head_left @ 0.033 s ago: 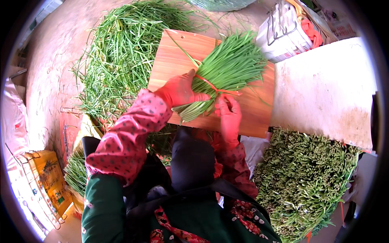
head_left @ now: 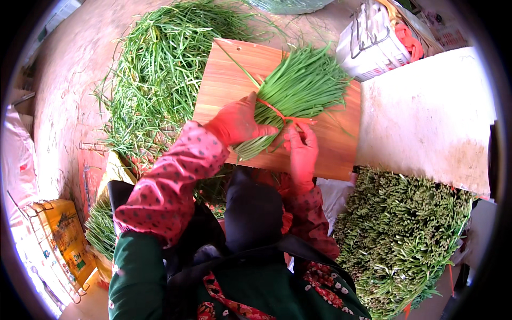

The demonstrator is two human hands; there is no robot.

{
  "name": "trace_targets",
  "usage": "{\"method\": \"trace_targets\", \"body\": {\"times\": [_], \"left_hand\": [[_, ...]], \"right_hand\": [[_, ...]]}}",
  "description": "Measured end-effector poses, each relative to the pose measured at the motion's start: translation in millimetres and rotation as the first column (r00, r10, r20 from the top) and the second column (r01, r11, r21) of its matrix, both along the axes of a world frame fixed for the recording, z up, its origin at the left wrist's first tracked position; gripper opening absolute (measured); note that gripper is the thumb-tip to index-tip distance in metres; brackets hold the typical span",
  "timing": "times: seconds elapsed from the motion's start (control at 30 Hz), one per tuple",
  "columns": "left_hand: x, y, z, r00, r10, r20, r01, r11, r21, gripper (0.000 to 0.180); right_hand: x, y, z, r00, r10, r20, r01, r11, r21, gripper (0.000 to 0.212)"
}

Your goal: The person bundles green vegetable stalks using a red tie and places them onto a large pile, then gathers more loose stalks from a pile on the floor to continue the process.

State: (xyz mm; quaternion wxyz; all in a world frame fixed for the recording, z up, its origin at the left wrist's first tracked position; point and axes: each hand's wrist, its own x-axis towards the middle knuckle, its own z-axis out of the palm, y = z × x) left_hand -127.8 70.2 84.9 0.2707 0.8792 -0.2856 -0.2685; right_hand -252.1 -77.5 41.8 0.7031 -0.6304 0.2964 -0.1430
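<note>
A bunch of long green garlic chives [head_left: 304,80] lies slantwise on a wood-grain board [head_left: 229,74], leafy ends pointing up and right, cut ends toward me. Around its lower part runs a red tie [head_left: 273,109], with loose ends sticking out to the right. My left hand [head_left: 237,121], in a red rubber glove, is closed round the stem end below the tie, its thumb across the stems. Beside the bunch, my right hand [head_left: 302,150], also red-gloved, pinches at the tie near its crossing. Its fingertips partly cover what they hold.
Loose chives [head_left: 160,80] are heaped left of the board. Many bundled stems [head_left: 400,240] stand cut ends up at the lower right. A pale tabletop [head_left: 426,117] adjoins the board on the right, with a white plastic basket [head_left: 368,48] behind it. A yellow container [head_left: 66,237] stands at lower left.
</note>
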Motion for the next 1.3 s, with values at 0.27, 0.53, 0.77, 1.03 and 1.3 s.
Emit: {"method": "trace_targets", "body": {"times": [0.27,0.53,0.77,1.03,1.3], "left_hand": [[-46,-29,-15,0.908,0.054,0.417,-0.193,0.935,0.299,0.115],[21,17,-27,0.965,-0.148,-0.216,0.061,0.929,-0.364,0.060],[46,5,-64,0.915,-0.071,-0.397,-0.115,0.898,-0.425,0.019],[33,-32,-29,0.979,-0.119,0.163,0.168,0.927,-0.336,0.011],[7,-18,3,0.999,-0.032,0.040,0.040,0.977,-0.210,0.068]], "right_hand": [[20,9,-5,0.994,0.111,0.002,-0.109,0.983,-0.147,0.015],[-16,0,13,0.932,0.306,0.195,-0.287,0.950,-0.120,0.015],[-10,1,8,0.962,0.257,0.097,-0.253,0.966,-0.051,0.018],[-20,-4,-19,0.977,0.188,0.105,-0.170,0.973,-0.158,0.012],[-16,-12,-10,0.990,0.135,0.028,-0.134,0.990,-0.038,0.013]]}}
